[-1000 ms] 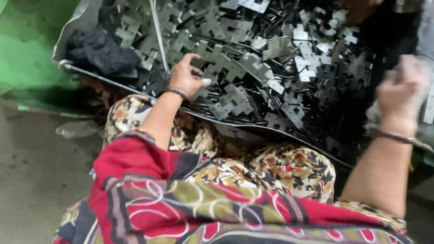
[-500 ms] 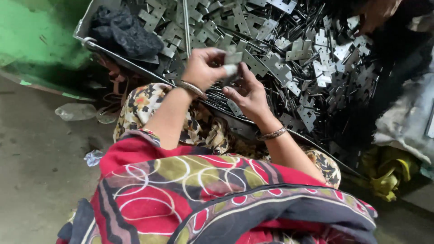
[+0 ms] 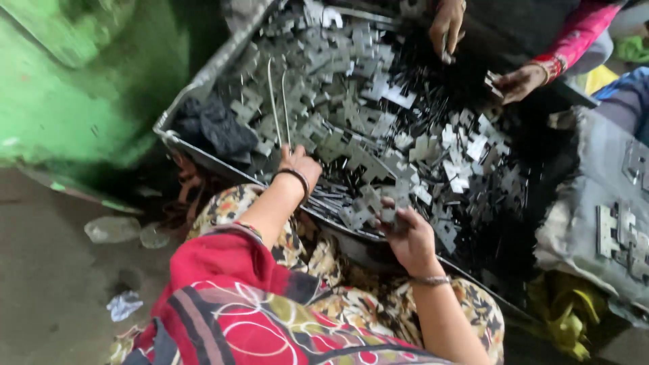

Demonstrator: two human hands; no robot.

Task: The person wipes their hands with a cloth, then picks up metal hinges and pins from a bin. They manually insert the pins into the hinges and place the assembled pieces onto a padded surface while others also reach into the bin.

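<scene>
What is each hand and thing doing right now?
Left hand: resting on the metal pieces, fingers curled.
Right hand: gripping a metal piece.
Tray: full of loose metal pieces.
Dark cloth: crumpled in the tray corner.
Another person's hands: reaching in from the far side.

Flat, grey, cross-shaped metal stampings (image 3: 378,135) lie heaped and overlapping in a dented sheet-metal bin (image 3: 203,78), some tilted on edge.

A green wall (image 3: 61,101) meets a dim, littered grey concrete floor (image 3: 47,297).
</scene>
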